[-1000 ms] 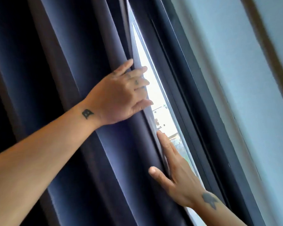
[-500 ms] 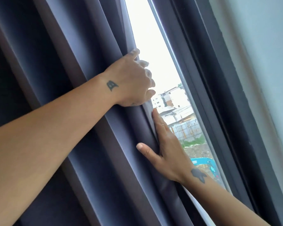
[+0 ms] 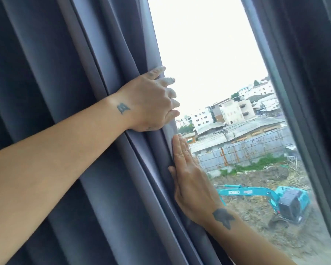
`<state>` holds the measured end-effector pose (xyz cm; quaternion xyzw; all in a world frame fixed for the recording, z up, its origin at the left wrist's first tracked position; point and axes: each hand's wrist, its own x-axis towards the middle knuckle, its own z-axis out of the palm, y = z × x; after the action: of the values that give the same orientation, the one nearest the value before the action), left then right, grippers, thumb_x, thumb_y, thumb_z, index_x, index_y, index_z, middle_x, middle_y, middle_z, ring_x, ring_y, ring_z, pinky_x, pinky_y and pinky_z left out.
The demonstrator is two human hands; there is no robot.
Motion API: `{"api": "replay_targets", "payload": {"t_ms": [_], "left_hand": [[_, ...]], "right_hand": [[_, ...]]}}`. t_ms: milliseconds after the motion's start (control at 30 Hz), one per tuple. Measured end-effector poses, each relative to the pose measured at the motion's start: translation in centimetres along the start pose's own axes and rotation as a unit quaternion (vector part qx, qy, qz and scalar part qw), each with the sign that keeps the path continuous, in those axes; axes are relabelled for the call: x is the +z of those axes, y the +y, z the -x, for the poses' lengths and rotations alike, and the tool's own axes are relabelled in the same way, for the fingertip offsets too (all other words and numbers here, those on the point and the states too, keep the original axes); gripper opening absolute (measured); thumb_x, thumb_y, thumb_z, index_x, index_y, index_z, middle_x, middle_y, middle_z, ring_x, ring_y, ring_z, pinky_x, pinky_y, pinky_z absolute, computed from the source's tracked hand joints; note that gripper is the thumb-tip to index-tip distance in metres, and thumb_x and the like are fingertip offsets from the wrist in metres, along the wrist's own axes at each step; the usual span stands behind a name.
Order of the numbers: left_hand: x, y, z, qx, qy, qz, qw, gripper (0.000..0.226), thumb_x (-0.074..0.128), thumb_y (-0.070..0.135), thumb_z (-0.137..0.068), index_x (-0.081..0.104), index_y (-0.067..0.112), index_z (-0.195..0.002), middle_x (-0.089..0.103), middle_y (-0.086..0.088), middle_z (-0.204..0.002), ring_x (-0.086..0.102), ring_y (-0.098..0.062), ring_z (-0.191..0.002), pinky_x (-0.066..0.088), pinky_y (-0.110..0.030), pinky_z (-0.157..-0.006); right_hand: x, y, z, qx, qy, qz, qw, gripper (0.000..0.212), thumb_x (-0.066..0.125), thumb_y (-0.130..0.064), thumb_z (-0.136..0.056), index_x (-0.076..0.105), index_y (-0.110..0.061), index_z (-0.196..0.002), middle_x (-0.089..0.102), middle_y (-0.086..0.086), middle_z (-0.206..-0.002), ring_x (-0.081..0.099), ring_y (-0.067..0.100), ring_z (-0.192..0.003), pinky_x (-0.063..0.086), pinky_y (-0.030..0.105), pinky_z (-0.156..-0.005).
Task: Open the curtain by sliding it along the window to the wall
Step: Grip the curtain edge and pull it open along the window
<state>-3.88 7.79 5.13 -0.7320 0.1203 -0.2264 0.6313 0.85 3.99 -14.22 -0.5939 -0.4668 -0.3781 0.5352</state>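
A: Showing the curtain (image 3: 69, 111) bunched on the left of the window (image 3: 208, 73), its free edge running steeply from upper middle down toward the lower right. Which hand leads?

B: Left hand (image 3: 151, 104), higher on the edge, fingers curled around the hem and closed on the cloth. Right hand (image 3: 191, 180), lower and nearer, lies flat and open-palmed against the same edge, thumb on the room side, gripping nothing that can be seen.

A: And the direction of travel?

B: Judged leftward; the folds lie left of both hands, glass to their right. The wall is out of view.
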Motion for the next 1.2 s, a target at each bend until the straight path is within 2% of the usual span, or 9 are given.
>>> {"api": "replay_targets", "payload": {"t_ms": [133,367,433,567,667,767,967,1067,1200], "left_hand": [[2.1,-0.7,3.8,-0.005,0.011,0.001,1.0,0.068,0.01,0.041,-0.087,0.068,0.015,-0.111,0.069,-0.005,-0.116,0.046,-0.03,-0.127,0.025,-0.049,-0.11],[6.1,-1.9,10.6,-0.006,0.021,0.027,0.999,0.056,0.024,0.039,-0.089,0.07,0.012,-0.106,0.071,-0.007,-0.111,0.053,-0.032,-0.121,0.033,-0.05,-0.105],[6.9,-2.3,12.5,-0.011,0.01,0.032,0.999,0.055,0.024,0.038,-0.09,0.068,0.011,-0.11,0.069,-0.008,-0.115,0.051,-0.032,-0.123,0.031,-0.051,-0.106],[8.4,-3.0,16.1,-0.027,-0.015,0.031,0.999,0.057,0.023,0.039,-0.09,0.064,0.009,-0.117,0.066,-0.009,-0.12,0.048,-0.032,-0.126,0.029,-0.049,-0.107],[9.3,-3.5,18.5,-0.032,-0.035,0.025,0.999,0.059,0.022,0.04,-0.09,0.062,0.009,-0.12,0.064,-0.009,-0.123,0.045,-0.031,-0.128,0.027,-0.048,-0.109],[10.1,-3.9,20.8,-0.039,-0.049,0.022,0.998,0.06,0.021,0.041,-0.09,0.06,0.009,-0.122,0.063,-0.009,-0.125,0.043,-0.03,-0.13,0.023,-0.046,-0.109],[11.5,-4.4,24.9,-0.05,-0.106,0.018,0.993,0.067,0.012,0.044,-0.089,0.055,0.01,-0.127,0.058,-0.009,-0.132,0.034,-0.029,-0.136,0.017,-0.043,-0.113],[11.9,-4.4,26.7,-0.058,-0.131,0.018,0.989,0.071,0.007,0.044,-0.087,0.053,0.01,-0.13,0.055,-0.009,-0.135,0.031,-0.029,-0.137,0.015,-0.044,-0.114],[12.3,-4.7,28.9,-0.059,-0.168,0.008,0.984,0.079,-0.004,0.045,-0.083,0.044,0.013,-0.136,0.046,-0.007,-0.143,0.021,-0.027,-0.141,0.007,-0.042,-0.116]], "right_hand": [[3.4,-1.9,0.1,-0.005,0.001,-0.013,1.0,0.06,0.042,-0.002,-0.084,0.014,0.002,-0.137,0.01,0.011,-0.137,0.02,0.036,-0.126,0.021,0.054,-0.095],[8.9,-5.0,0.4,-0.032,-0.026,-0.02,0.999,0.058,0.041,-0.006,-0.086,0.014,-0.001,-0.138,0.01,0.01,-0.139,0.032,0.039,-0.126,0.027,0.046,-0.095],[10.8,-5.9,0.4,-0.04,-0.014,-0.016,0.999,0.056,0.041,-0.007,-0.087,0.015,0.0,-0.137,0.014,0.013,-0.139,0.035,0.041,-0.123,0.034,0.048,-0.092],[14.4,-7.7,0.5,-0.051,-0.013,-0.029,0.998,0.053,0.025,-0.015,-0.088,0.003,0.0,-0.134,0.014,0.016,-0.139,0.022,0.037,-0.127,0.032,0.056,-0.096],[16.6,-8.9,0.6,-0.046,-0.015,-0.047,0.998,0.058,0.038,-0.003,-0.085,0.007,0.002,-0.134,0.015,0.016,-0.138,0.024,0.04,-0.125,0.039,0.062,-0.089],[18.8,-10.1,0.7,-0.046,-0.03,-0.059,0.997,0.059,0.037,0.001,-0.082,0.007,0.002,-0.132,0.014,0.017,-0.139,0.022,0.042,-0.128,0.036,0.065,-0.091],[22.7,-12.4,1.0,-0.029,-0.029,-0.07,0.997,0.053,0.038,0.005,-0.083,0.019,0.008,-0.133,0.019,0.015,-0.137,0.023,0.04,-0.128,0.031,0.062,-0.096],[23.9,-14.0,1.2,-0.016,-0.029,-0.092,0.995,0.053,0.036,0.005,-0.081,0.024,0.009,-0.132,0.027,0.02,-0.138,0.025,0.041,-0.126,0.028,0.061,-0.096],[25.5,-15.6,1.5,-0.014,-0.031,-0.099,0.995,0.056,0.051,0.021,-0.078,0.03,0.011,-0.129,0.037,0.029,-0.134,0.028,0.04,-0.123,0.031,0.064,-0.092]]}}
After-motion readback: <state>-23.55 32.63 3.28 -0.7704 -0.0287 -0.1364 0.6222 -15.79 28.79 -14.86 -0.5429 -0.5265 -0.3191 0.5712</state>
